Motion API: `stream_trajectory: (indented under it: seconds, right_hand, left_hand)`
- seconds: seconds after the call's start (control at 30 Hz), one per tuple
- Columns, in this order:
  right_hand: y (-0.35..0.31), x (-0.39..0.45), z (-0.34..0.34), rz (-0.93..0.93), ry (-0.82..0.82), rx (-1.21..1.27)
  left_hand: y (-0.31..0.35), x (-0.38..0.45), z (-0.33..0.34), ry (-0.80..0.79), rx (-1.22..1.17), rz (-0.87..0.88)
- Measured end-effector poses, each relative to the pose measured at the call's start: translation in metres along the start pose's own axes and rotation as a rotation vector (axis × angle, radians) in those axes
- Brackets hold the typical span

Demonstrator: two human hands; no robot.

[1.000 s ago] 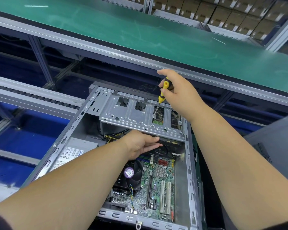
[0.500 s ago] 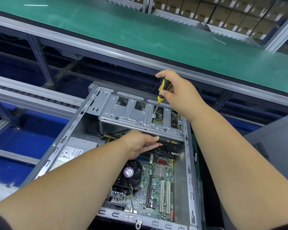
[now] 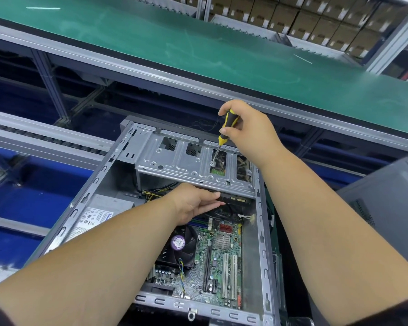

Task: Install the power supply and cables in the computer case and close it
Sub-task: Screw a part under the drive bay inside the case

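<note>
Open computer case (image 3: pixel 97 184) sits centre-frame on the line, side panel off, w/ both hands working inside it. Right hand (image 3: pixel 250 135) is up at the far end of the case, fingers wrapped round a yellow-black screwdriver (image 3: pixel 226 125); the shaft tilts down-left and the tip sits on a screw (image 3: pixel 212 164) on top of the drive cage (image 3: pixel 174 165). Left hand (image 3: pixel 193 203) is lower and nearer, reaching under the cage's front edge, thumb along the lip, fingers straight and flat beneath it against a dark part tucked under there; can't tell what that part is. The two hands are apart, cage plate between them. Power supply (image 3: pixel 92 220) lies in the case's left side, label up, just left of the left forearm, yellow-black cables (image 3: pixel 156 192) bunched near the left wrist. Motherboard (image 3: pixel 222 262) and CPU fan (image 3: pixel 179 248) show below the left hand. Green belt (image 3: pixel 198 50) runs across behind the case; a grey side panel (image 3: pixel 386 208) lies off to the right.
</note>
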State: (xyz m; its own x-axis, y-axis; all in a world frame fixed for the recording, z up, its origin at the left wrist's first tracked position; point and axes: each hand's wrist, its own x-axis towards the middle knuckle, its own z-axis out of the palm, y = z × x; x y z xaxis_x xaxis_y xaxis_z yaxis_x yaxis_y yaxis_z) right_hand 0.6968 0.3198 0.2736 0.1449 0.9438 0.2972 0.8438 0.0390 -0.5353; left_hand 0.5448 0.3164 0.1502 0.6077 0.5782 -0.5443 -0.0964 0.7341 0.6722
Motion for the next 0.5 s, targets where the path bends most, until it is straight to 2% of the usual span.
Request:
stream_trajectory:
  seconds: [0.3, 0.4, 0.5]
  right_hand:
    - [-0.008, -0.008, 0.006, 0.022, 0.035, -0.055]
    - [-0.010, -0.021, 0.004, 0.050, 0.086, -0.083]
    - [-0.009, -0.040, -0.007, 0.029, 0.264, -0.049]
  left_hand:
    - [0.004, -0.002, 0.001, -0.010, 0.078, -0.044]
    - [0.008, -0.006, -0.002, -0.011, 0.270, -0.088]
    - [0.016, -0.015, -0.005, 0.001, 0.576, -0.114]
